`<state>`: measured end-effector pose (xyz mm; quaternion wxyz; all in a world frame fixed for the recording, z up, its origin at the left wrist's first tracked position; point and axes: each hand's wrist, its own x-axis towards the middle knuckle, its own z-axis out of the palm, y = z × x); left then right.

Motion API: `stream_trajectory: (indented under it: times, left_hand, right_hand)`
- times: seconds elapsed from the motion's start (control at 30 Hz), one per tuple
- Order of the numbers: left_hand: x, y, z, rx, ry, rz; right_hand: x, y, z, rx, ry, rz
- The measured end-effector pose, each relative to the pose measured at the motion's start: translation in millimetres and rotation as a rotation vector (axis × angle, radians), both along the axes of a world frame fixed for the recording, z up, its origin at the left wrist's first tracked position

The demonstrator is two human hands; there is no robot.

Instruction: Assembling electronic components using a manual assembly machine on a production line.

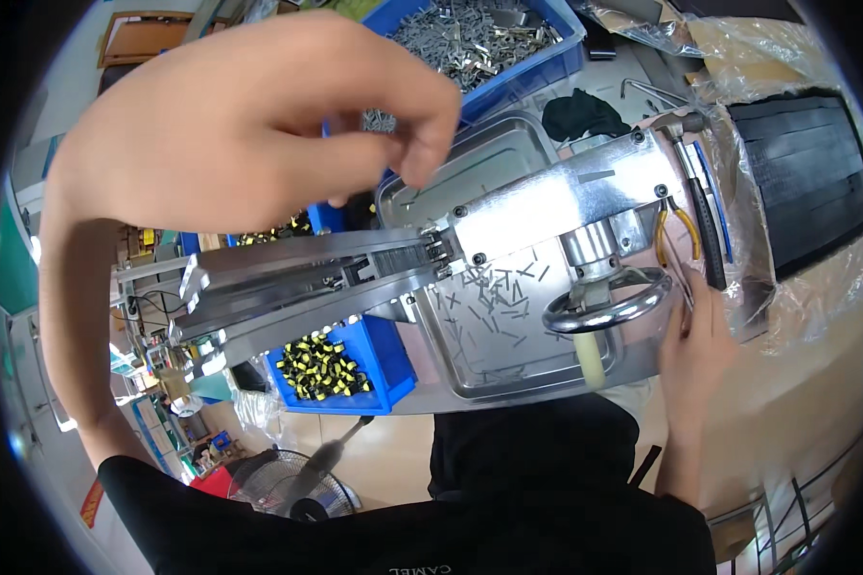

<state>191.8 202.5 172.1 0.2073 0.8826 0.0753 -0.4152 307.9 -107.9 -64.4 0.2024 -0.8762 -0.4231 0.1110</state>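
My left hand (259, 125) is raised above a metal chute (307, 254), its fingers curled in with thumb near forefinger. Whatever they hold, if anything, is hidden. The chute joins a shiny metal block (556, 196) with a chrome handwheel (609, 302) and a pale handle (590, 360). To the right of the wheel, my right hand (702, 326) is closed around slim metal tweezers (682, 280), pointing up. Just beyond their tips are pliers with yellow handles (692, 235).
Under the block, a steel tray (470, 391) holds many thin grey strips. A blue bin (390, 369) contains yellow and black parts; another blue bin (571, 59) at the back holds grey metal pieces. Black cloth (582, 117) and a dark panel (804, 182) lie to the right. A fan (292, 484) stands below.
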Motion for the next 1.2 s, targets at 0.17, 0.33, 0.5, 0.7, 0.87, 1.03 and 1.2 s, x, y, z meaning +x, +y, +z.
stream_trajectory:
  times: [0.17,0.33,0.5,0.7,0.87,1.03,1.2]
  left_hand:
    - [-54.6,-14.9,21.0,-0.093,-0.536,0.079]
    - [-96.9,-47.9,40.5,0.181,-0.690,-0.059]
    - [-140.9,-91.9,59.0,0.492,-0.796,-0.189]
    - [-187.2,-144.4,-42.2,0.646,-1.038,0.410]
    - [-199.6,-144.6,-128.3,0.814,-1.017,0.699]
    - [-193.8,-142.7,-153.5,0.816,-1.063,0.744]
    - [-194.1,-139.1,-159.7,0.803,-1.130,0.747]
  right_hand:
    - [-20.2,-8.3,-21.3,0.145,0.074,-0.111]
    - [-19.1,-11.0,-23.9,0.128,-0.111,0.028]
    - [-24.8,-1.1,-16.4,0.219,-0.317,0.168]
    - [-31.6,-25.4,-3.6,0.320,0.520,0.027]
    - [-65.7,-36.9,17.1,0.370,1.042,0.112]
    - [-85.5,-35.3,15.4,0.330,0.928,0.081]
    - [-86.9,-36.6,15.4,0.346,0.833,0.101]
